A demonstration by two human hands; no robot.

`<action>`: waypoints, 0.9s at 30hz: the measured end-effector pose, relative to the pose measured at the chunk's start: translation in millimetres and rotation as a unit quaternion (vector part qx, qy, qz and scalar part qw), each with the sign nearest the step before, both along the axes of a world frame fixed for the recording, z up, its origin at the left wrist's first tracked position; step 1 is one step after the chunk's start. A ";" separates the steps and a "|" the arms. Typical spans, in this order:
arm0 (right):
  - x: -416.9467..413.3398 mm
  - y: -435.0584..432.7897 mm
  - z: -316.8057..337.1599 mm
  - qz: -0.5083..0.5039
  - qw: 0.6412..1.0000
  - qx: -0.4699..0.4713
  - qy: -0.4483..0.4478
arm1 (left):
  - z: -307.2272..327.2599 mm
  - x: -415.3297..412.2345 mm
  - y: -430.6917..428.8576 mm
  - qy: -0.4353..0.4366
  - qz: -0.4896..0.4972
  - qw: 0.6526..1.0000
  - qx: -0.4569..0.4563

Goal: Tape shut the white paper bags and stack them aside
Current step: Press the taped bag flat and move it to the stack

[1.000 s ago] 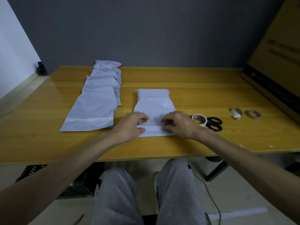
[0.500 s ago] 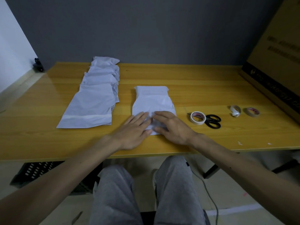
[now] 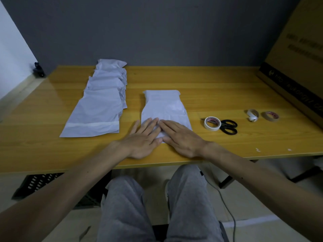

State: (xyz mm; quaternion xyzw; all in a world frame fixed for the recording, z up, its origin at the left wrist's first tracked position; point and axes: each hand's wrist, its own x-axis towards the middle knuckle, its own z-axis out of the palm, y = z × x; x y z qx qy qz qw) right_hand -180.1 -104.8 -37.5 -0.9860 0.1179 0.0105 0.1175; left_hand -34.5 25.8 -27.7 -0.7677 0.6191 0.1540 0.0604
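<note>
A white paper bag (image 3: 164, 106) lies flat in the middle of the wooden table (image 3: 218, 88), its near end folded over. My left hand (image 3: 143, 138) and my right hand (image 3: 180, 137) lie side by side on that folded end, fingers straight, pressing it down. The fold itself is mostly hidden under my palms. To the left, an overlapping row of several white bags (image 3: 103, 100) stretches away from me; the nearest one shows a strip of tape across its near end. A white tape roll (image 3: 212, 123) sits right of my right hand.
Black scissors (image 3: 229, 126) lie against the tape roll. Further right are a nearly spent tape core (image 3: 252, 115) and a brown tape roll (image 3: 270, 116). A large cardboard box (image 3: 297, 49) leans at the table's right end. A black crate (image 3: 40, 184) sits under the table.
My curled fingers, which were folding the bag's near end, have straightened. Both hands now lie flat and close together on the fold.
</note>
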 end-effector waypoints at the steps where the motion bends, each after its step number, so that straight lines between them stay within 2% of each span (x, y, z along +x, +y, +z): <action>1: -2.0 -0.8 -1.4 -0.005 1.000 -0.006 0.014 | 0.4 -0.3 -0.1 0.004 0.004 1.000 0.001; 9: -19.0 -12.3 1.5 -0.028 0.997 -0.013 0.064 | -1.3 -2.4 0.3 0.002 0.025 1.000 -0.004; 15: -38.8 -22.0 0.9 -0.046 0.997 -0.035 0.059 | 1.9 -2.7 -0.6 -0.019 0.028 0.999 0.007; 21: -60.8 -33.8 7.9 -0.066 0.995 0.009 0.070 | 2.7 -3.9 -1.2 -0.012 0.037 0.999 0.013; 24: -53.5 -32.8 20.1 -0.028 0.998 -0.035 0.041 | 3.3 -5.0 -3.3 -0.001 0.042 0.999 0.026; 27: -27.4 -22.7 31.0 0.007 1.000 -0.012 -0.007 | 6.7 -7.8 -2.9 -0.001 0.044 0.999 0.030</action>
